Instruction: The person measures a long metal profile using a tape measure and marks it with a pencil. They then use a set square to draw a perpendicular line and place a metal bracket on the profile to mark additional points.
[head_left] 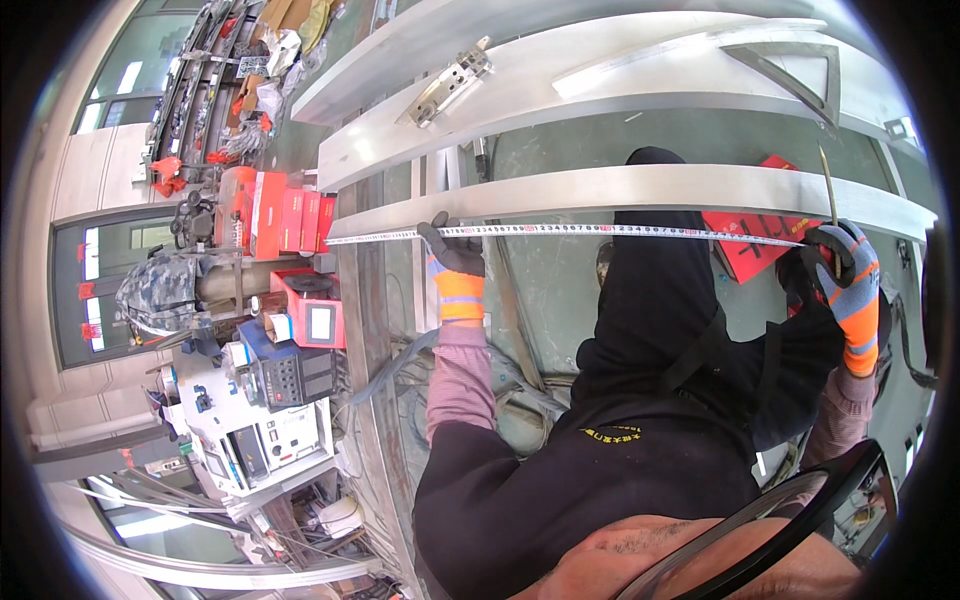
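Note:
A tape measure blade (580, 231) is stretched level across the front of a long steel beam (620, 185). My left hand (455, 255), in a black and orange glove, pinches the blade near its left part against the beam. My right hand (845, 275), in a blue and orange glove, grips the tape's case end at the right and also holds a thin pencil-like stick (828, 190) pointing up. My dark sleeves and torso cover the lower middle.
More steel beams (560, 60) lie beyond, one with a metal bracket (450, 82) and a triangular frame (800, 70). A red box (755, 245) sits under the beam. At the left stand red cases (285, 220), welding machines (290, 375) and cluttered racks (215, 80).

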